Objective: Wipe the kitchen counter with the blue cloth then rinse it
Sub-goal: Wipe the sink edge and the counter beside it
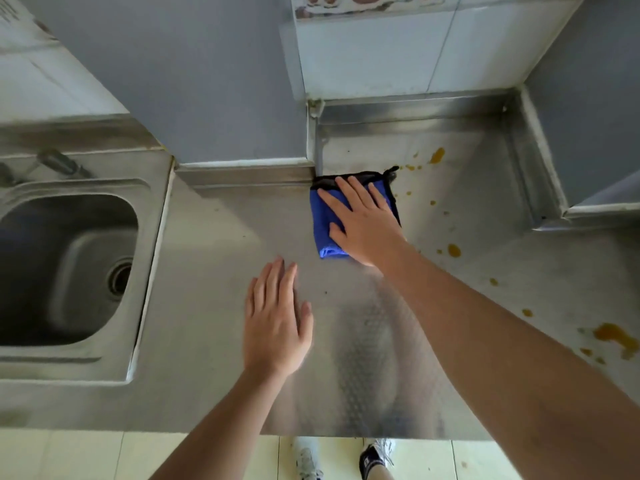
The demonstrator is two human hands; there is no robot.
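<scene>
A folded blue cloth (pixel 323 223) with a black edge lies on the steel counter (pixel 214 258), tight against the back wall's corner. My right hand (pixel 363 223) presses flat on top of it, fingers spread and straight. My left hand (pixel 275 323) hovers or rests flat on the counter nearer the front edge, fingers straight, holding nothing. Orange spill spots (pixel 437 155) dot the counter to the right of the cloth, with a larger orange patch (pixel 613 336) at the far right. The steel sink (pixel 69 268) sits at the left.
A tap handle (pixel 64 164) lies behind the sink. Grey wall panels rise behind the counter, and a recessed corner (pixel 519 140) closes the right back. The counter's front edge (pixel 346 434) runs along the bottom, with floor tiles and shoes below.
</scene>
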